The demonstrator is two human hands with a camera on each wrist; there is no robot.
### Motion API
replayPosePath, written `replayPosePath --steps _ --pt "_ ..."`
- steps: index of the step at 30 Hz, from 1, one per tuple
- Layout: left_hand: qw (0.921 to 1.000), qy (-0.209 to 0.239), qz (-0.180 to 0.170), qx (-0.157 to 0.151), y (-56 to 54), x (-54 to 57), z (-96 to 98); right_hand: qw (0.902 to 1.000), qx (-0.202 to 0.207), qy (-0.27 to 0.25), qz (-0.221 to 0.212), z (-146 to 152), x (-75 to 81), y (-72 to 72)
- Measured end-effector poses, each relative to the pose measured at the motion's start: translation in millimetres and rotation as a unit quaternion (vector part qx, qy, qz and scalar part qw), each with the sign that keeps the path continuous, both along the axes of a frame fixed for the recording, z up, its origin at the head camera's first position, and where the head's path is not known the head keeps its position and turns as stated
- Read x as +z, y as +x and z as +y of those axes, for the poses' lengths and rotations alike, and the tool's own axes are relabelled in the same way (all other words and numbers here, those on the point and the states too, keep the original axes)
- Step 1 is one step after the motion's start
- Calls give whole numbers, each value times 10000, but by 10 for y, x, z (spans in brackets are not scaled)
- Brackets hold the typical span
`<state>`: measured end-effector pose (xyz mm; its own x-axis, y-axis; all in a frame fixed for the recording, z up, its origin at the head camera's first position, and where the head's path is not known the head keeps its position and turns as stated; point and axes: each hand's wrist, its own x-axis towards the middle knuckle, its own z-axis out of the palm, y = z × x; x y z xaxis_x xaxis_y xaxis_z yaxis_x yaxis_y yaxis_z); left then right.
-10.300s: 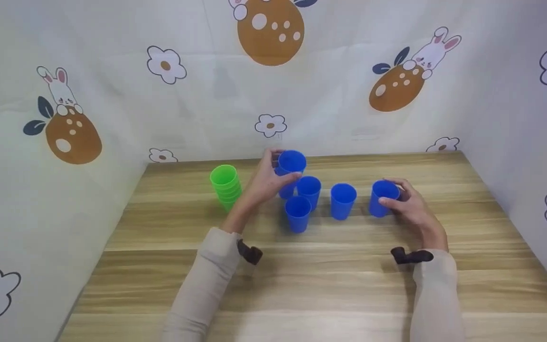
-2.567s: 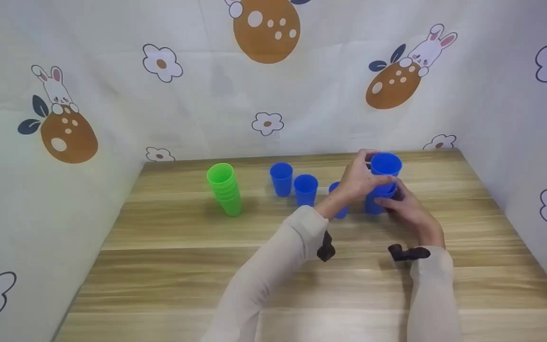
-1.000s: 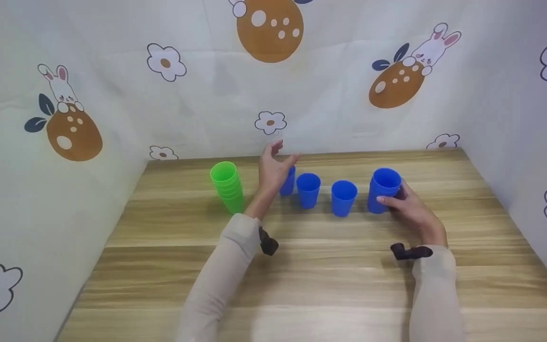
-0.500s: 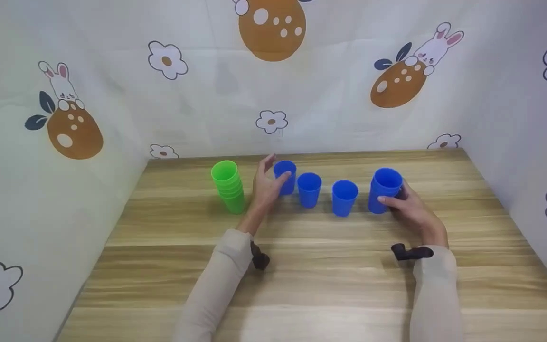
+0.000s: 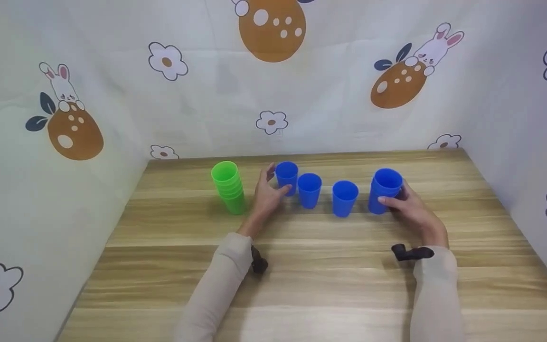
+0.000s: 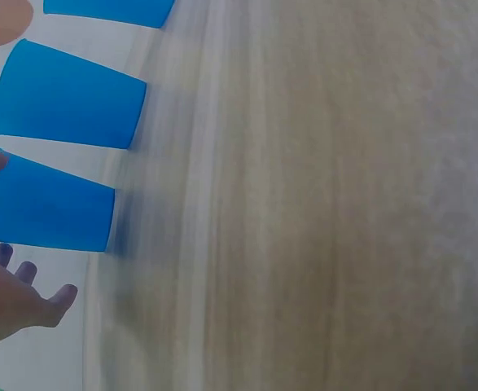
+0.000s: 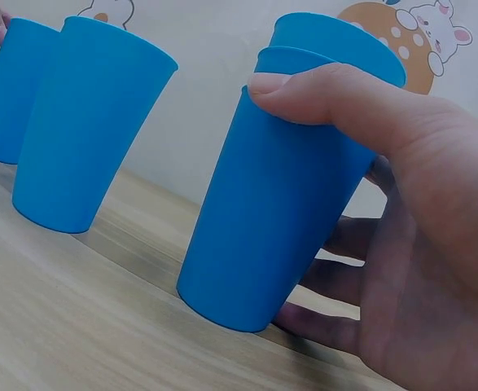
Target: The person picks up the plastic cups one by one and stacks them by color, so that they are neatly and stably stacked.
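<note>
A row of upright blue cups runs across the back of the table. My left hand [image 5: 268, 195] is at the leftmost blue cup [image 5: 287, 178], thumb at its near side and fingers spread along its left side. In the left wrist view, the thumb overlaps that cup's rim while the other fingers [image 6: 27, 273] look apart from its wall. My right hand [image 5: 413, 209] holds a stack of nested blue cups [image 5: 381, 194] standing on the table, thumb across the front below the rims. Between the hands stand two single cups, a blue cup [image 5: 309, 191] and another blue cup [image 5: 344, 199].
A stack of nested green cups [image 5: 228, 187] stands left of my left hand. The wooden table [image 5: 330, 285] meets a patterned cloth backdrop [image 5: 207, 104] just behind the cups, with cloth on both sides too.
My left hand put a blue cup into the right-hand stack, then went back left and lowered beside the leftmost cup. A front blue cup left its place; the right hand stayed at the stack.
</note>
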<state>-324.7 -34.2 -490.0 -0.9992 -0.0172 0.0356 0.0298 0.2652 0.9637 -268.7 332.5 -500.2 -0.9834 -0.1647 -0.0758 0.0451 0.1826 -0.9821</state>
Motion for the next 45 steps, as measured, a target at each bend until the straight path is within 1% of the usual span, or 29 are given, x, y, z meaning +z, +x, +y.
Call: replayPosePath --steps 3,8,15,18,23,26,28,32,35,38,42,45 --pt "10000 21 20 -5 -27 -18 10 10000 17 67 27 5 -5 -7" --pt "9997 206 108 -31 -78 -28 41 10000 35 57 63 -3 -2 2" --pt "9995 240 -188 38 -131 -48 73 9997 -66 -222 -10 -30 -29 7" --pt "9992 322 -173 131 -137 -22 72 9998 -83 -195 -45 -31 -17 10" --pt "9989 380 -160 233 -147 26 64 9999 -89 49 -59 -15 -3 1" --pt "9985 434 -176 265 -153 57 54 9999 -86 -30 -81 -17 -2 -5" --pt "9983 474 -185 276 -156 90 49 9999 -84 -74 -74 -18 -3 -8" --pt "9983 520 -54 265 -173 191 48 9999 -89 -34 -67 -20 -5 -7" --pt "9979 598 10 251 -195 290 67 9999 -132 30 -89 -17 -3 -4" --pt "9982 544 50 234 -212 391 106 9999 -124 84 -77 -7 -1 -4" --pt "9985 495 230 80 -204 536 195 9999 -86 56 -24 -5 7 0" --pt "9976 625 300 -74 -175 641 295 10000 -53 -6 22 -7 9 7"
